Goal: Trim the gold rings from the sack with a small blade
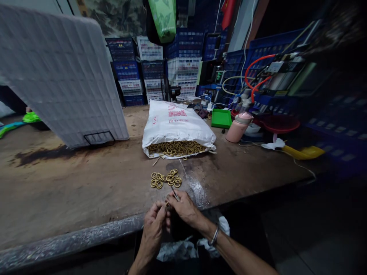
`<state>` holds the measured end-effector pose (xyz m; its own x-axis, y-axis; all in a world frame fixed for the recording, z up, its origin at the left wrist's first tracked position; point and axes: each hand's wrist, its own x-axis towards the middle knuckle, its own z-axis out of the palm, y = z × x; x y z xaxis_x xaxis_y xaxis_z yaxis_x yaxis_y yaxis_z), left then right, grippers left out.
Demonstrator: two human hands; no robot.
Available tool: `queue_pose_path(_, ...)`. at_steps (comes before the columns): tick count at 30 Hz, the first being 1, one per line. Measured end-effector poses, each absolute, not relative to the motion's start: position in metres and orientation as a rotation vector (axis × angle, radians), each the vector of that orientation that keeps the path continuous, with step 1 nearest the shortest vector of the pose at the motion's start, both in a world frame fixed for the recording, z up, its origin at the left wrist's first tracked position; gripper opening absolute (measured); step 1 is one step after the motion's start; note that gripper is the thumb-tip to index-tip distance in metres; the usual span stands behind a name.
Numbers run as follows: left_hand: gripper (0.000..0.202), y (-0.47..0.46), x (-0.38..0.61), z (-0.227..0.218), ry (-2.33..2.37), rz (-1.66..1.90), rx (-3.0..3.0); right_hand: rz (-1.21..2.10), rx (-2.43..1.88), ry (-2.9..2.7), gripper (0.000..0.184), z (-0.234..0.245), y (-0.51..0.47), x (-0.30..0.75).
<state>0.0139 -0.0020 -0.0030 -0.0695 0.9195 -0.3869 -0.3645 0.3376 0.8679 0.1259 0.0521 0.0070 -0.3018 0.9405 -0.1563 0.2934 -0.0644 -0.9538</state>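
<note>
My left hand and my right hand meet at the near edge of the worn wooden bench, fingers pinched together. A thin metal tool sticks up from my right hand. My left fingers close on something small that I cannot make out. Just beyond my hands lies a small heap of brass rings. Farther back, an open white sack lies on its side, with several more brass rings showing at its mouth.
A grey ribbed panel leans over the bench at left. A green tray, a pink bottle, a red bowl and a yellow scoop stand at right. Stacked blue and white crates fill the back.
</note>
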Motion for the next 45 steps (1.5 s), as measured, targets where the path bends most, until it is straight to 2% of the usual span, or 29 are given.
queue_pose_path(13, 0.019, -0.007, 0.011, 0.007, 0.852, 1.239, 0.472, 1.407, -1.252, -1.641, 0.025, 0.013, 0.052, 0.125)
queue_pose_path(18, 0.022, -0.008, 0.013, 0.007, 0.877, 1.278, 0.448, 1.032, -1.390, -1.968, 0.014, 0.013, 0.048, 0.130)
queue_pose_path(23, 0.028, -0.006, 0.016, 0.004, 0.988, 1.305, 0.545, 0.777, -1.354, -2.329, 0.024, 0.008, 0.038, 0.134)
queue_pose_path(30, 0.026, -0.007, 0.017, -0.001, 1.072, 1.313, 0.572, 0.609, -1.524, -2.418, 0.019, 0.005, 0.038, 0.129)
queue_pose_path(37, 0.021, -0.017, 0.017, 0.012, 0.919, 1.252, 0.500, 0.418, -1.799, -2.270, 0.030, -0.001, 0.067, 0.155)
queue_pose_path(45, 0.020, -0.012, 0.012, 0.001, 0.902, 1.265, 0.299, 0.434, -1.697, -2.184, 0.022, 0.000, 0.084, 0.154)
